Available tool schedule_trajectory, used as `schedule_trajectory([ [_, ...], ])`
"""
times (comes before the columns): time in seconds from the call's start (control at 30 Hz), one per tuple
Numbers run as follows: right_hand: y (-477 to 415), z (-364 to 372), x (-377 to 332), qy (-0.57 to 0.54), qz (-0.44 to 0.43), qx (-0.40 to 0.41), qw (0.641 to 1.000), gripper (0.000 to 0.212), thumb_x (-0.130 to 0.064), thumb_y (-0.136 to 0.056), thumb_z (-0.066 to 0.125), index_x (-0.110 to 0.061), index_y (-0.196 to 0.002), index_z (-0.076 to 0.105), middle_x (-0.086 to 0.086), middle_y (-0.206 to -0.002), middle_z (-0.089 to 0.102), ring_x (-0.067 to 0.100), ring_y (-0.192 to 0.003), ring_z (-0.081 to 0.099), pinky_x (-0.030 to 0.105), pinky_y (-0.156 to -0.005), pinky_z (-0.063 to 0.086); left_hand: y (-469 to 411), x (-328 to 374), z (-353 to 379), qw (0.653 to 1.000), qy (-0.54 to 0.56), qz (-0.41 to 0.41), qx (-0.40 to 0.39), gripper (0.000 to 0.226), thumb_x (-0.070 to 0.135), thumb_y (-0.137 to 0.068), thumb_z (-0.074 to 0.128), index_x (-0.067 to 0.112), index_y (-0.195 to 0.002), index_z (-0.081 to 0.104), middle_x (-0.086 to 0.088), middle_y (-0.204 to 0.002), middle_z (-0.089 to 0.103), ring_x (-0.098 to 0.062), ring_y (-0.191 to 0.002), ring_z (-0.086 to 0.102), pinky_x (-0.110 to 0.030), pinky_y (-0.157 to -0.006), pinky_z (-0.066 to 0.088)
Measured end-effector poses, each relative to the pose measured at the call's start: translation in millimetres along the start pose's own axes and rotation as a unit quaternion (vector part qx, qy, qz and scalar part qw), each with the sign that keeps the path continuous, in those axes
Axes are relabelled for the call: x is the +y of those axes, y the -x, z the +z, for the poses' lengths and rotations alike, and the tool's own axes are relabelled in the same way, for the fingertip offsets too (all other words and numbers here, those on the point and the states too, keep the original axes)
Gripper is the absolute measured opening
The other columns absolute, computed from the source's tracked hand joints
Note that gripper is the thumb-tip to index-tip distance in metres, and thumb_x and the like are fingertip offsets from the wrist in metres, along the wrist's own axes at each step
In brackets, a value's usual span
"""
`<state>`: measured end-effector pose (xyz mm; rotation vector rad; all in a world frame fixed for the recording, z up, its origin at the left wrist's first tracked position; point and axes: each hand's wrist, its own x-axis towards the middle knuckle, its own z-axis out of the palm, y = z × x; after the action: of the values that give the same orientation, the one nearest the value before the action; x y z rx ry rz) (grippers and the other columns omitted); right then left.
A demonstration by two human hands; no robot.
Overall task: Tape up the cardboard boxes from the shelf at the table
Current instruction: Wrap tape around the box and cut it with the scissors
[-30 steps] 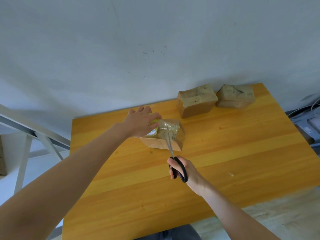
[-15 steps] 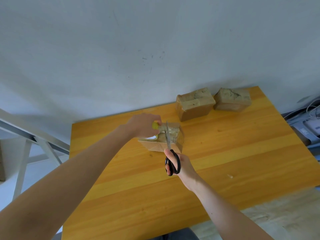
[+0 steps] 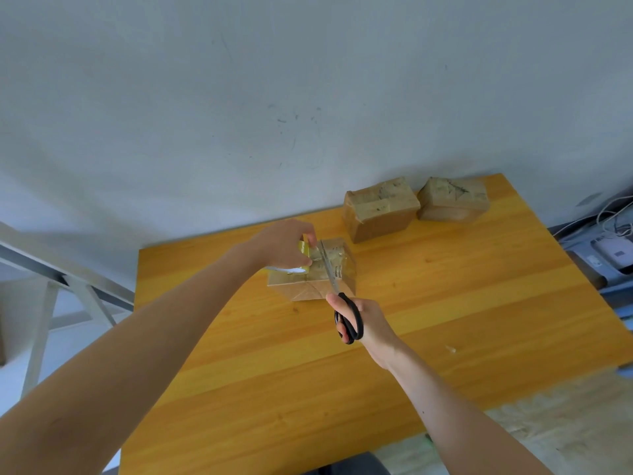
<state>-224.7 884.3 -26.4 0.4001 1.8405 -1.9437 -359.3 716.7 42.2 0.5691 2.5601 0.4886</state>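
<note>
A small cardboard box (image 3: pixel 301 290) stands on the orange wooden table (image 3: pixel 445 303), its top covered with clear tape. My left hand (image 3: pixel 284 245) grips a yellow-cored tape roll (image 3: pixel 305 250) above the box's left half. My right hand (image 3: pixel 364 322) holds black-handled scissors (image 3: pixel 347 320) by their loops. The blades (image 3: pixel 329 265) lie across the strip of tape stretched from the roll over the box top. Whether the strip is cut through does not show.
Two taped cardboard boxes, one (image 3: pixel 380 209) beside the other (image 3: pixel 452 200), sit at the table's far edge against the grey wall. Devices and cables (image 3: pixel 609 245) lie off the right edge. A white metal frame (image 3: pixel 54 289) stands to the left.
My right hand has pushed the scissors forward, bringing the blades onto the tape over the box. My left hand has curled tighter around the roll and drawn slightly left.
</note>
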Motion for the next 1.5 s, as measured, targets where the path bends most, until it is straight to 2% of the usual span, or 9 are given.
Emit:
schedule_trajectory([
  [0.13, -0.8, 0.9, -1.4, 0.025, 0.005, -0.009, 1.0, 0.055, -0.052, -0.082, 0.07, -0.009, -0.056, 0.046, 0.009, -0.052, 0.047, 0.02, -0.047, 0.043, 0.022, -0.056, 0.043, 1.4, -3.9, 0.1, 1.0, -0.005, -0.007, -0.009, 0.031, 0.023, -0.078, 0.07, 0.024, -0.108, 0.06, 0.002, -0.118, 0.058, -0.02, -0.111, 0.055, -0.043, -0.093, 0.047],
  [0.37, -1.0, -9.8, 3.5, 0.074, 0.004, 0.018, 0.997, 0.05, -0.045, -0.084, 0.072, -0.011, -0.06, 0.044, 0.008, -0.048, 0.047, 0.017, -0.043, 0.044, 0.025, -0.058, 0.042, 11.7, -22.9, -2.0, 0.999, -0.038, -0.029, -0.007, 0.032, 0.015, -0.075, 0.067, 0.031, -0.101, 0.06, 0.006, -0.112, 0.057, -0.017, -0.104, 0.055, -0.033, -0.084, 0.045],
  [0.6, -9.4, -3.3, 1.7, 0.103, 0.014, 0.008, 0.995, 0.052, -0.059, -0.081, 0.066, -0.012, -0.073, 0.046, 0.005, -0.051, 0.051, 0.015, -0.047, 0.048, 0.033, -0.079, 0.047, 25.2, -36.3, 10.4, 0.994, 0.002, -0.034, 0.1, 0.021, 0.042, -0.081, 0.07, 0.026, -0.09, 0.058, 0.006, -0.096, 0.063, -0.017, -0.085, 0.056, -0.033, -0.071, 0.043],
  [0.7, -13.7, -2.0, 0.9, 0.125, 0.01, 0.016, 0.992, 0.053, -0.061, -0.081, 0.064, -0.012, -0.074, 0.046, 0.004, -0.051, 0.052, 0.013, -0.047, 0.048, 0.035, -0.083, 0.047, 30.6, -40.1, 14.7, 0.99, -0.007, -0.037, 0.133, 0.016, 0.036, -0.085, 0.067, 0.026, -0.092, 0.057, 0.007, -0.102, 0.064, -0.02, -0.088, 0.057, -0.031, -0.067, 0.04],
  [0.83, -16.3, -2.5, -2.0, 0.117, 0.025, 0.011, 0.993, 0.053, -0.062, -0.081, 0.063, -0.012, -0.071, 0.046, 0.008, -0.053, 0.051, 0.015, -0.046, 0.049, 0.03, -0.076, 0.045, 33.1, -41.2, 16.4, 0.992, 0.011, -0.014, 0.123, 0.019, 0.034, -0.084, 0.07, 0.024, -0.093, 0.056, 0.006, -0.103, 0.062, -0.02, -0.096, 0.058, -0.03, -0.073, 0.038],
  [1.0, -17.2, -7.4, 1.2, 0.218, 0.016, 0.026, 0.975, 0.065, -0.073, -0.074, 0.063, -0.01, -0.077, 0.044, 0.013, -0.061, 0.046, 0.019, -0.054, 0.047, 0.035, -0.076, 0.044, 31.3, -42.3, 17.9, 0.992, 0.063, -0.003, 0.112, 0.019, 0.029, -0.082, 0.071, 0.028, -0.084, 0.052, 0.007, -0.095, 0.061, -0.021, -0.093, 0.058, -0.031, -0.076, 0.04],
  [1.1, -14.6, -1.9, 5.5, 0.236, 0.009, 0.019, 0.972, 0.065, -0.073, -0.074, 0.065, -0.014, -0.078, 0.037, 0.009, -0.067, 0.039, 0.019, -0.06, 0.041, 0.038, -0.071, 0.041, 28.2, -41.2, 17.8, 0.991, 0.061, -0.011, 0.116, 0.018, 0.024, -0.079, 0.067, 0.03, -0.08, 0.05, 0.007, -0.094, 0.061, -0.023, -0.089, 0.058, -0.034, -0.079, 0.043],
  [1.23, -10.1, 4.4, 6.3, 0.263, 0.008, 0.009, 0.965, 0.058, -0.063, -0.082, 0.064, -0.017, -0.074, 0.029, -0.004, -0.058, 0.029, 0.015, -0.052, 0.032, 0.032, -0.06, 0.03, 27.4, -41.8, 16.2, 0.992, 0.078, -0.003, 0.103, 0.02, 0.026, -0.074, 0.063, 0.035, -0.073, 0.045, 0.009, -0.088, 0.06, -0.021, -0.087, 0.058, -0.038, -0.084, 0.047],
  [1.5, -10.1, 14.6, 1.6, 0.346, -0.021, -0.002, 0.938, 0.048, -0.065, -0.085, 0.058, -0.026, -0.079, 0.03, -0.007, -0.061, 0.04, 0.011, -0.05, 0.042, 0.025, -0.052, 0.033, 25.7, -44.1, 14.0, 0.993, 0.078, 0.01, 0.09, 0.026, 0.02, -0.082, 0.065, 0.029, -0.098, 0.047, 0.007, -0.102, 0.059, -0.014, -0.093, 0.051, -0.035, -0.089, 0.036],
])
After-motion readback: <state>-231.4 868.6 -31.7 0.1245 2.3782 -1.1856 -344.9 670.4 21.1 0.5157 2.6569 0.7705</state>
